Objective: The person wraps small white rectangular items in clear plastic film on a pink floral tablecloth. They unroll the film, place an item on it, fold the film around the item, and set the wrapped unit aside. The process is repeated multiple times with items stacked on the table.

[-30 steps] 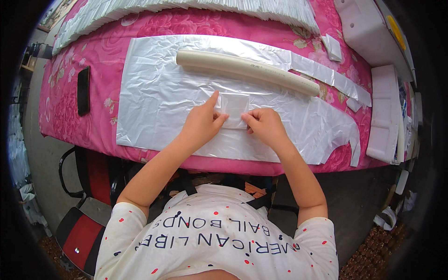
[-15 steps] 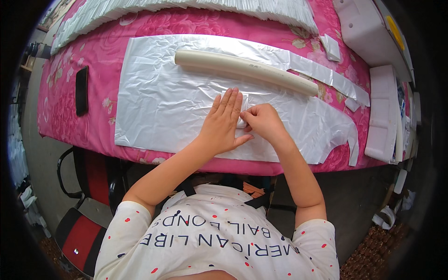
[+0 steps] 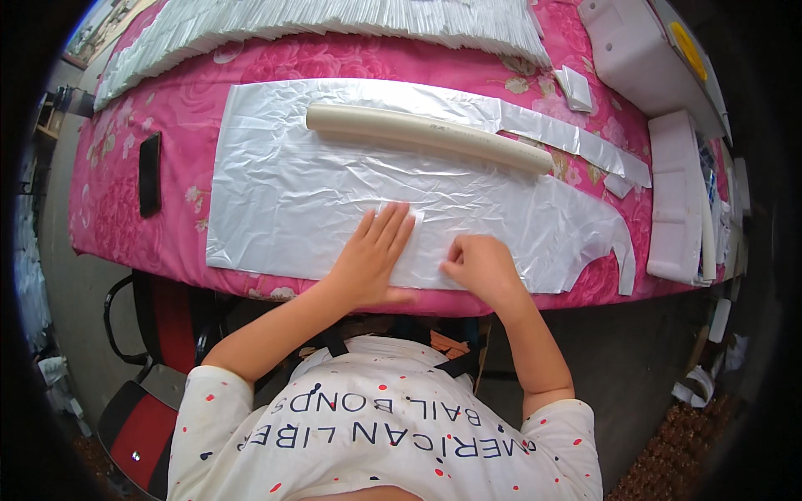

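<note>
A thin, shiny white plastic sheet (image 3: 276, 200), cut with curved edges and long strips at its right end like a disposable apron, lies spread on the table. My left hand (image 3: 373, 255) rests flat on its near part, fingers stretched and slightly apart. To the right of it, my right hand (image 3: 483, 267) is curled with thumb and forefinger pinched together just over the plastic. What the pinch holds, if anything, is hidden. Beyond both hands a long cream-coloured pipe (image 3: 426, 138) lies across the sheet.
A pink flowered cloth (image 3: 109, 200) covers the table. Along its far side runs a long row of folded white plastic (image 3: 334, 25). A dark, flat oblong (image 3: 149, 174) lies at left, a small folded white piece (image 3: 575, 88) at far right. White foam boxes (image 3: 675, 196) stand right; chairs (image 3: 171, 317) are below left.
Both hands have moved nearer to me and farther apart. The small folded white piece that showed between them no longer stands out. The pipe has stayed on the sheet.
</note>
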Motion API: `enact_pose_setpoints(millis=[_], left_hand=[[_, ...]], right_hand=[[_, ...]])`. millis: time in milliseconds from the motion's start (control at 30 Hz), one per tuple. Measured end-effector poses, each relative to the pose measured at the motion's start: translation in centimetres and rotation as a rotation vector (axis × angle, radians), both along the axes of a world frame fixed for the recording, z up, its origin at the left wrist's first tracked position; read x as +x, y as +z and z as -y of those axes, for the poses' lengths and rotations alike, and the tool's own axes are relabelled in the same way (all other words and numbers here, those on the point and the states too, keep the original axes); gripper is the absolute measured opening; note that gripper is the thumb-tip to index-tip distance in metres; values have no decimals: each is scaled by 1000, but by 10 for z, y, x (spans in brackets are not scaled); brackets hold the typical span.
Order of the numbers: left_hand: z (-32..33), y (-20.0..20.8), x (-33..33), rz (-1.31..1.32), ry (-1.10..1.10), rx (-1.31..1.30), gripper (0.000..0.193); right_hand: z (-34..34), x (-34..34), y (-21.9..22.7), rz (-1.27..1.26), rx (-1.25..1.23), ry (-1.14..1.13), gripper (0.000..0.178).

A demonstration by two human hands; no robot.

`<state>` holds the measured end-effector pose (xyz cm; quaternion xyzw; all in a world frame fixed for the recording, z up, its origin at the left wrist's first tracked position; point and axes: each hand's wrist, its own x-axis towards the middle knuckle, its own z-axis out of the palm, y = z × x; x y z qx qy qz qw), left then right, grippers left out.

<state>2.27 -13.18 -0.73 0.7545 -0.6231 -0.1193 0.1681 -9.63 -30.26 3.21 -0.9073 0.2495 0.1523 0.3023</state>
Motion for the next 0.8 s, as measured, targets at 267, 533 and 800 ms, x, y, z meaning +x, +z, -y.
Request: enact_pose_setpoints(millis=[267, 533, 800], left_hand=[[-97, 15, -21, -416, -18, -21, 47], [-51, 38, -29, -1093, 97, -230, 51], [-44, 34, -12, -824, 291, -351, 63]], right_hand=[[-34, -30, 3, 131, 1089, 47, 53], [-27, -19, -3, 581, 785, 118, 22], [212, 26, 9, 1093, -729, -339, 23]])
